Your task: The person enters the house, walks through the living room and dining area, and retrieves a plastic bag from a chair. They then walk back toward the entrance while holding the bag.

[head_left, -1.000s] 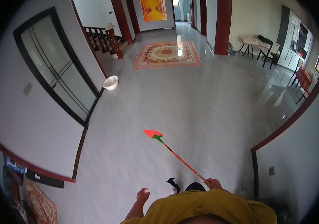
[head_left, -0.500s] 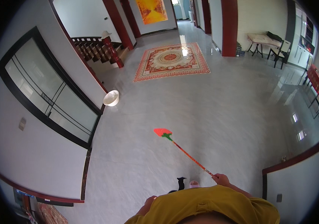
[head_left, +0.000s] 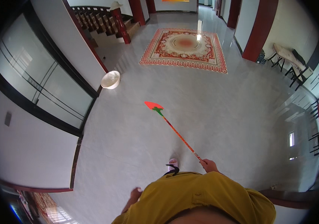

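My right hand (head_left: 209, 165) is closed around the end of a long fly swatter (head_left: 179, 135). Its patterned orange-red stick slants forward and to the left over the grey floor. A green neck joins the stick to a flat red head (head_left: 153, 106); whether the head touches the floor I cannot tell. Low at my left side hangs my left hand (head_left: 136, 194), next to my mustard-yellow top, its fingers too small and partly hidden to read. One foot in a light pink slipper (head_left: 173, 162) shows in front of me, with something black beside it.
A white basin (head_left: 111, 80) stands on the floor by the left wall. Farther ahead lies a red and cream rug (head_left: 163, 61), with a dark red stair post (head_left: 120, 24) to its left. At the right are a small table (head_left: 284, 54) and a chair (head_left: 300, 76).
The view has tilted down and moved forward, so the rug and basin appear nearer. The swatter is still in my right hand, its head farther ahead of me in view.
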Demonstrator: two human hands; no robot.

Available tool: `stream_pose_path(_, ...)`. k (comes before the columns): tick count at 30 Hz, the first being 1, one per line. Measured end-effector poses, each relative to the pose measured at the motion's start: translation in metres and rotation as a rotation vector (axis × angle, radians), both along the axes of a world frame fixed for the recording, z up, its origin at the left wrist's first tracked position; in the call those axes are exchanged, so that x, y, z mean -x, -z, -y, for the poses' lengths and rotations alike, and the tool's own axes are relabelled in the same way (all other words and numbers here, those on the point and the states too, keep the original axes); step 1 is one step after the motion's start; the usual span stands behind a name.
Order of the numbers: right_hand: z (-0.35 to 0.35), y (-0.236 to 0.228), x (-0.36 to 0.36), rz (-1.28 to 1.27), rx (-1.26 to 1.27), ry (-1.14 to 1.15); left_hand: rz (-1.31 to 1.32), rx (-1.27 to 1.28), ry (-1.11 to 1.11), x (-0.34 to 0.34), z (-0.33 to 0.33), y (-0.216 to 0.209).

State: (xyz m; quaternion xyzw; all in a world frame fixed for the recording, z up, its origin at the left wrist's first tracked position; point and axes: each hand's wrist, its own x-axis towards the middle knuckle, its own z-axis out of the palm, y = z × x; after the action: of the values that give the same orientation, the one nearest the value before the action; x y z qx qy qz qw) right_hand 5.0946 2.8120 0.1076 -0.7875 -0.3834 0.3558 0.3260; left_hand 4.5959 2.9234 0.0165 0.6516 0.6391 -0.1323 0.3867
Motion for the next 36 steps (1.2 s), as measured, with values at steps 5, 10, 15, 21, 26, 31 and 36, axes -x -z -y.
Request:
stream_pose_path(5, -0.073, -0.049, -0.061, 0.096, 0.069, -0.036, 0.120, -0.307, 0.086, -0.162, -0.168, -0.056)
stream_pose_path(10, -0.104, 0.053, -0.147, 0.135, 0.105, 0.078, 0.265, -0.171, 0.030, -0.293, -0.267, -0.091)
stream_pose_path(15, -0.200, 0.031, -0.240, 0.189, 0.363, -0.095, 0.095, -0.006, 0.098, -0.329, -0.309, -0.070)
stream_pose_path(21, -0.342, 0.037, -0.334, 0.223, 0.057, 0.029, 0.055, 0.071, -0.218, -0.325, -0.330, -0.066)
stream_pose_path(26, -0.487, 0.065, -0.359, 0.164, -0.094, -0.015, -0.030, 0.053, -0.217, -0.326, -0.350, -0.059)
stream_pose_path(31, -0.605, 0.059, -0.357, 0.141, -0.115, -0.127, -0.017, 0.046, -0.100, -0.342, -0.458, -0.029)
stream_pose_path(36, -0.740, -0.021, -0.383, 0.012, -0.119, -0.190, 0.051, -0.042, -0.224, -0.430, -0.660, -0.059)
